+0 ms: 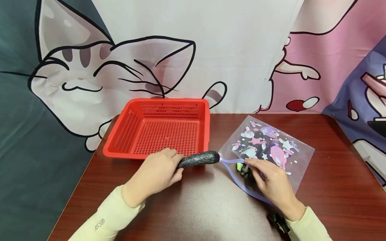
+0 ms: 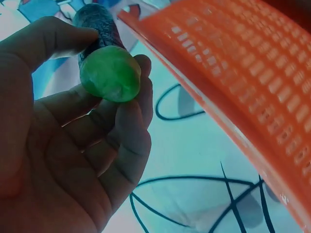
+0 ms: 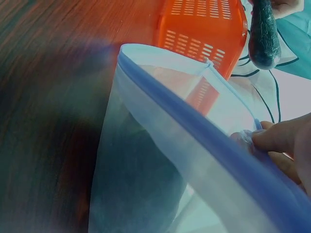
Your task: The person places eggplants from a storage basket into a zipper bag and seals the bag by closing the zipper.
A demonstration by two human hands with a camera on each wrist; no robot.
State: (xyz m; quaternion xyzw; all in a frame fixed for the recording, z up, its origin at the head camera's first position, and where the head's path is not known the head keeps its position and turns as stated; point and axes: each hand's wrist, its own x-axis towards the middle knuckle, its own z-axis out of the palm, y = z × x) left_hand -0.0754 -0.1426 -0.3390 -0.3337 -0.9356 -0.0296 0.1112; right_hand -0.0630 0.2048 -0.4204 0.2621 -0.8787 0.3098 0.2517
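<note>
My left hand point(image 1: 159, 172) grips a dark, streaked, cucumber-shaped vegetable point(image 1: 199, 159) by its left part, with thumb and fingers around it. Its bright green rounded end point(image 2: 111, 74) shows in the left wrist view. The far tip points right, close to the mouth of a clear zip bag point(image 1: 301, 157) with a cartoon print. My right hand point(image 1: 272, 182) pinches the bag's purple zip edge point(image 3: 180, 114) between thumb and fingers. The mouth gapes apart. A small dark and light green thing point(image 1: 242, 168) shows at the bag beside my right fingertips, partly hidden.
A red perforated basket point(image 1: 167, 134) stands at the back left of the brown table point(image 1: 199, 214), right behind my left hand. Nothing shows inside it. A cartoon-printed cloth point(image 1: 241, 50) hangs behind the table. A black device point(image 1: 278, 223) sits at my right wrist.
</note>
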